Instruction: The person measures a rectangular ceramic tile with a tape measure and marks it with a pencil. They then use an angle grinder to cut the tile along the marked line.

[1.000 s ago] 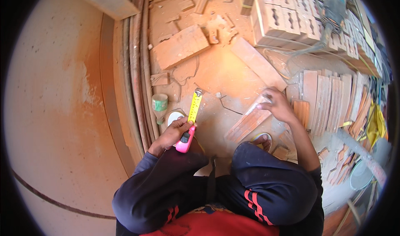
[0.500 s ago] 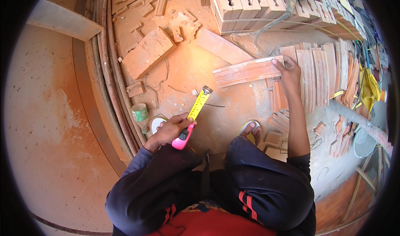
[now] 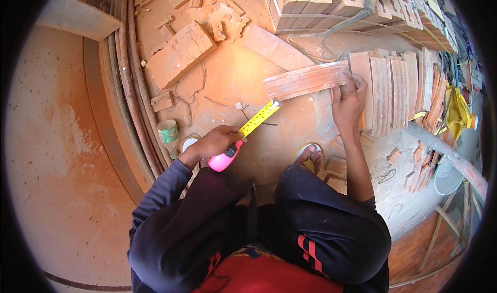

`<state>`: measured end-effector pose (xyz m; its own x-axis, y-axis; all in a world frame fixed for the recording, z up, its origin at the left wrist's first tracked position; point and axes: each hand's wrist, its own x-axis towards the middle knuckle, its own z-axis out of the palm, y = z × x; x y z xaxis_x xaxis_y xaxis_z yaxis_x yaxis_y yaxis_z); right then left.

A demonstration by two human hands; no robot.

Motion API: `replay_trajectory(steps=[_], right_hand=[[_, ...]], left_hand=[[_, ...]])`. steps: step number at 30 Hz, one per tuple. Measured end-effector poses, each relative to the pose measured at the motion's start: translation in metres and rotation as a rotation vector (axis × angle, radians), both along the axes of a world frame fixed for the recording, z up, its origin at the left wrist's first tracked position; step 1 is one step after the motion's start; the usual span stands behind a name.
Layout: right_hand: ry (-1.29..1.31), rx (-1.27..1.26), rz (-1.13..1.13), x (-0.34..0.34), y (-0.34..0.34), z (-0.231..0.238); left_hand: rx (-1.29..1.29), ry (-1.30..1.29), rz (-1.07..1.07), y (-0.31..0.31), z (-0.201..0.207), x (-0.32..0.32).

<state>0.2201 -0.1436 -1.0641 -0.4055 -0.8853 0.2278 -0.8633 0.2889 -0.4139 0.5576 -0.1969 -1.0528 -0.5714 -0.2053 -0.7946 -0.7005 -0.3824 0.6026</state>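
My left hand (image 3: 216, 142) is closed on a pink tape measure (image 3: 223, 159), and its yellow blade sticks out up and to the right. The metal hook at the blade's end is close to the lower left edge of a long flat clay tile strip (image 3: 305, 79); I cannot tell if they touch. My right hand (image 3: 350, 104) grips that strip at its right end, the fingers behind and the thumb in front. Whitish dust and lengthwise grooves mark the strip's face. A wider smooth clay slab (image 3: 274, 47) lies on the floor just beyond it.
Right of my right hand stands a row of upright clay strips (image 3: 396, 91). Stacked hollow bricks (image 3: 331, 3) are at the far right, with a power tool's cable (image 3: 341, 24) before them. A large block (image 3: 181, 55), a green-labelled can (image 3: 167, 132) and long pipes (image 3: 129, 86) lie left.
My left hand has moved up and right, bringing the tape's end nearer the strip. My right hand has shifted slightly down and left, its grip turned at the strip's end.
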Motion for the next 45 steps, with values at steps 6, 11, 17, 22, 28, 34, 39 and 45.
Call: replay_trajectory(steps=[6, 11, 17, 22, 28, 34, 39, 45], right_hand=[[-0.527, 0.009, 0.094, 0.047, 0.012, 0.034], [-1.228, 0.157, 0.178, 0.065, 0.023, 0.019], [-1.213, 0.133, 0.022, 0.021, 0.002, 0.033], [-1.076, 0.2, -0.054, -0.001, -0.015, 0.027], [-0.978, 0.16, -0.197, -0.036, -0.017, 0.006], [-0.96, 0.161, -0.19, -0.041, -0.018, 0.0], [-0.884, 0.172, -0.176, -0.042, -0.02, 0.004], [-0.853, 0.11, -0.139, -0.062, -0.028, -0.002]], left_hand=[[-0.095, 0.008, -0.159, -0.021, 0.01, -0.015], [-0.23, -0.055, -0.371, -0.035, 0.026, -0.04], [-0.266, -0.047, -0.363, -0.051, 0.04, -0.053], [-0.226, -0.065, -0.395, -0.075, 0.026, -0.067], [-0.259, -0.088, -0.435, -0.088, 0.005, -0.065], [-0.241, -0.118, -0.418, -0.094, -0.003, -0.066], [-0.258, -0.131, -0.417, -0.098, 0.002, -0.073], [-0.183, -0.076, -0.37, -0.097, -0.004, -0.079]])
